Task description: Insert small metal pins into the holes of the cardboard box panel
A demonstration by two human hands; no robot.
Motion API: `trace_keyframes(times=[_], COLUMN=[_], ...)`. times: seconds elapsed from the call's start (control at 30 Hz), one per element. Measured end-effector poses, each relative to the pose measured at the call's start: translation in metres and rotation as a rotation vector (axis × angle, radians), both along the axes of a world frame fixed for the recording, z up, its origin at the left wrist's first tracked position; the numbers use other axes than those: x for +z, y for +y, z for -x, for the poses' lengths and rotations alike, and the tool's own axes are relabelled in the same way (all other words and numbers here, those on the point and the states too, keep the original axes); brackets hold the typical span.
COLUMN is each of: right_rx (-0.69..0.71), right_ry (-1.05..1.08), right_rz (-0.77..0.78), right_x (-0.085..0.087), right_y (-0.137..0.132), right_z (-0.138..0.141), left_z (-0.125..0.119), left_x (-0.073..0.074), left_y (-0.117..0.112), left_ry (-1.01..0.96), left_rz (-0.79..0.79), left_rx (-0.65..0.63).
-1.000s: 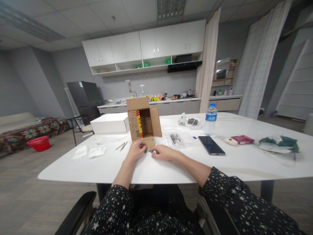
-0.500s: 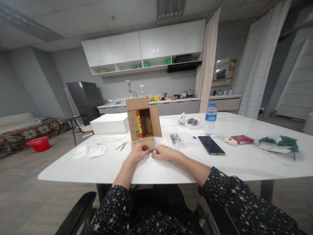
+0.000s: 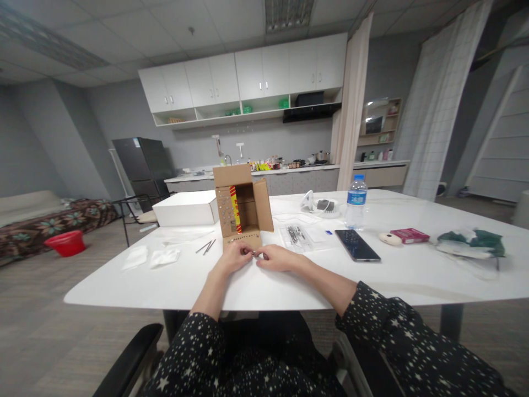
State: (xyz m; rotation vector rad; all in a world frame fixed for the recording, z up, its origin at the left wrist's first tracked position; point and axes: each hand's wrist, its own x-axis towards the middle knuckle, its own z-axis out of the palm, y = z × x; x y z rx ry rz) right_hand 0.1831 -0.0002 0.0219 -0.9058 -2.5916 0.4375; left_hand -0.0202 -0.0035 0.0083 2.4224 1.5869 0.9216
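Note:
My left hand and my right hand meet at the front of an open cardboard box. Between their pinched fingertips is a small metallic piece, too small to name. Both hands are closed, with thumbs and forefingers almost touching. The box stands with its opening toward me; small shiny bits dot its left flap, and a row of them runs along the lower flap just behind my left hand. Two thin metal tools, perhaps tweezers, lie left of my left hand. Right of the box rests a clear bag of small metal parts.
White wipes and a white box are on the left. Rightward are a phone, a water bottle, a pinkish-red packet and a green-and-white bag. A white cable device sits behind.
Both hands stay in nearly the same place. Only the fingertips have shifted slightly around the small metallic piece.

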Motion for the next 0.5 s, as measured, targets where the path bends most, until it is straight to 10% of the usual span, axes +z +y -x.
trace_keyframes(times=[0.5], right_rx=[-0.014], right_ry=[-0.005], right_rz=[-0.006], right_x=[0.0003], right_y=[-0.0012], right_z=[0.0004], left_z=[-0.0030], left_x=[0.0028], left_y=[-0.0015], left_ry=[0.012], left_rz=[-0.052], left_rx=[0.041])
